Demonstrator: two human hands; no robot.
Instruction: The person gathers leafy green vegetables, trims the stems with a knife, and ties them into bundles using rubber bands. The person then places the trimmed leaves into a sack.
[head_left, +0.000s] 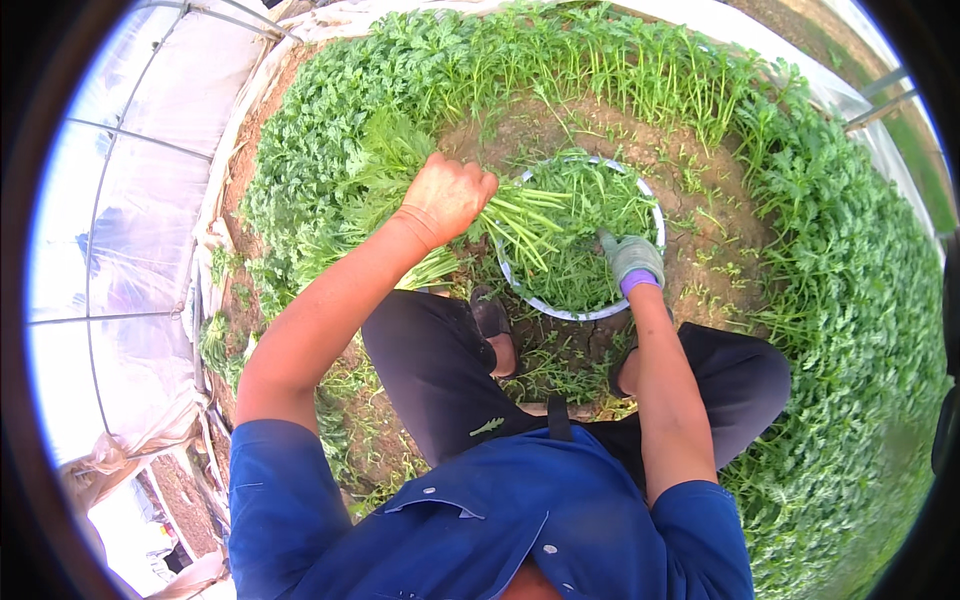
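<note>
My bare left hand (451, 193) grips a bunch of leafy greens (534, 212) with feathery, lobed leaves, like crown daisy. The cut pale stems point right, over a round basin (660, 223) with a whitish rim; the leaves spread to the left. Loose green trimmings (581, 274) fill the basin. My right hand (634, 261), in a grey-green work glove with a purple cuff, is over the basin's right side. A dark tip shows at its fingers; whether it is a tool or the glove's fingertip is unclear.
Another pile of cut greens (431, 268) lies left of the basin, by my knee. Dense standing greens (847, 300) curve around the far side and right. Bare soil (720, 217) with scattered sprigs lies beyond the basin. Plastic greenhouse sheeting (150, 195) on metal rods rises at left.
</note>
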